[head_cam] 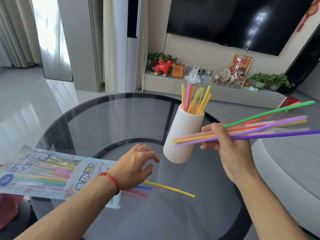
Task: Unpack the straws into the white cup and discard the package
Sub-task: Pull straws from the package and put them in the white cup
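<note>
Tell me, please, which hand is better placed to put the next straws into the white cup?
The right hand: it grips a bundle of straws beside the white cup. The left hand is open and empty, over the package mouth.

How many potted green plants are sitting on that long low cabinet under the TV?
2. One plant stands at the cabinet's left end behind the red toy horse; the other plant is at the right end. More could be hidden out of frame.
</note>
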`<state>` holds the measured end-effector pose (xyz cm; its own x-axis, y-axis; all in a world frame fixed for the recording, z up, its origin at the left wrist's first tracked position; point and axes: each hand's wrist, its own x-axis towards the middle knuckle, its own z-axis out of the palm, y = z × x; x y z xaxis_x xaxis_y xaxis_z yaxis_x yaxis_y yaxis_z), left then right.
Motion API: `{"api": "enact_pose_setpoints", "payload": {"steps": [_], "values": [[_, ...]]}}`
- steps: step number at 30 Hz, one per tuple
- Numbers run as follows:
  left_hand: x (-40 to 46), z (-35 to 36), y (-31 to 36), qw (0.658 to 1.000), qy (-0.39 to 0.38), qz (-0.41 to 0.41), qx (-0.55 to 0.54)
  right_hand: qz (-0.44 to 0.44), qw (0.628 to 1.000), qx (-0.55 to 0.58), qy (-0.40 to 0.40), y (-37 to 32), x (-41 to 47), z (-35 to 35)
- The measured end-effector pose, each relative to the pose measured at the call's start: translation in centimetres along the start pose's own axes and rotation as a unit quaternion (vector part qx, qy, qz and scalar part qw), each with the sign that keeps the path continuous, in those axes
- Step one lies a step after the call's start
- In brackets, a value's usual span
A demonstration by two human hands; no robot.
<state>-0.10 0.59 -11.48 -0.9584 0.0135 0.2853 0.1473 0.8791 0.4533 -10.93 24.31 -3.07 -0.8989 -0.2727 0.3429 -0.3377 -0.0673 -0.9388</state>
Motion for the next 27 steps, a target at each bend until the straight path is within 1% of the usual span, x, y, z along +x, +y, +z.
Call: {"api": "enact_pose_setpoints", "payload": {"steps": [2, 4, 7, 10, 13, 15, 16, 18, 20, 24, 27], "values": [[0.0, 0.0, 0.0, 1.0, 0.015, 0.002, 0.002, -0.035, 0.997, 0.06, 0.045, -2.0, 1.7, 0.0], [-0.1, 0.0, 0.0, 1.0, 0.015, 0.004, 0.002, -0.066, 0.991, 0.071, 0.091, -3.9, 3.5, 0.1], [-0.2, 0.0, -0.1, 1.0, 0.01, 0.0, 0.002, -0.094, 0.987, -0.028, 0.125, -5.2, 5.7, 0.5], [-0.1, -0.2, -0.2, 1.0, 0.007, -0.004, 0.004, -0.081, 0.979, -0.146, 0.118, -5.6, 7.6, 1.1], [-0.1, -0.3, -0.3, 1.0, 0.007, -0.004, 0.0, -0.055, 0.959, -0.265, 0.081, -5.3, 8.9, 2.0], [-0.1, -0.3, -0.4, 1.0, 0.009, -0.006, 0.002, -0.044, 0.947, -0.311, 0.07, -5.0, 9.3, 2.7], [-0.1, -0.4, -0.4, 1.0, 0.009, -0.007, 0.002, -0.035, 0.949, -0.306, 0.065, -4.8, 9.3, 2.9], [-0.1, -0.4, -0.5, 1.0, 0.009, -0.009, 0.005, -0.018, 0.964, -0.261, 0.052, -4.7, 9.3, 3.1], [-0.1, -0.5, -0.5, 1.0, 0.001, -0.011, 0.009, -0.032, 0.969, -0.241, 0.053, -5.0, 9.2, 3.1], [0.0, -0.6, -0.6, 1.0, -0.006, -0.017, 0.017, -0.106, 0.952, -0.277, 0.078, -5.7, 9.1, 3.0], [0.0, -0.5, -0.6, 1.0, -0.008, -0.019, 0.019, -0.126, 0.941, -0.303, 0.083, -6.0, 9.2, 3.0]]}}
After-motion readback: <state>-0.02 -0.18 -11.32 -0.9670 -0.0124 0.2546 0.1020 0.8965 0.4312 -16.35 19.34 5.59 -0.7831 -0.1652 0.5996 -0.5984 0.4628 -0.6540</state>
